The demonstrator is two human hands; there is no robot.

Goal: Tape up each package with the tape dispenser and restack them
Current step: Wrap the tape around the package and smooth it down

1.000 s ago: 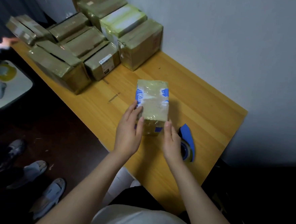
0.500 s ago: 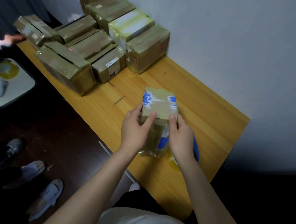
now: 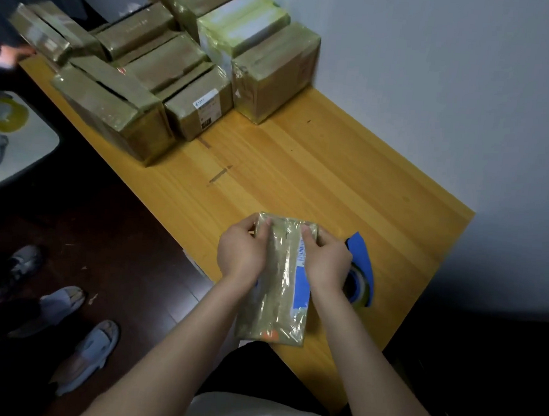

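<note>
Subject package [image 3: 278, 279]: one oblong parcel, wrapped in glossy clear tape, with a blue-and-white printed label along its right side. It sits in the lower centre of the frame, long axis running up and down the picture. Its lower end extends past the near edge of the wooden table [image 3: 333, 179]. It cannot be told whether it rests on the tabletop or is lifted clear.

Left hand [image 3: 239, 254]: clamped on the upper left corner of the package, thumb on the top face, fingers wrapped over the side.

Right hand [image 3: 326, 263]: clamped on the upper right corner in like fashion. The two hands are set apart by the parcel's width and do not touch each other.

Tape dispenser [image 3: 363, 269]: blue, lying on the table just right of the right hand, partly hidden behind it. Neither hand holds it.

Stacked packages [image 3: 185, 65]: a group of tape-covered brown boxes in the upper left of the frame, at the table's far end against the pale wall [image 3: 438, 73].

Lower left of the frame: dark floor [image 3: 118, 245], a pair of light slippers [image 3: 89, 354].
</note>
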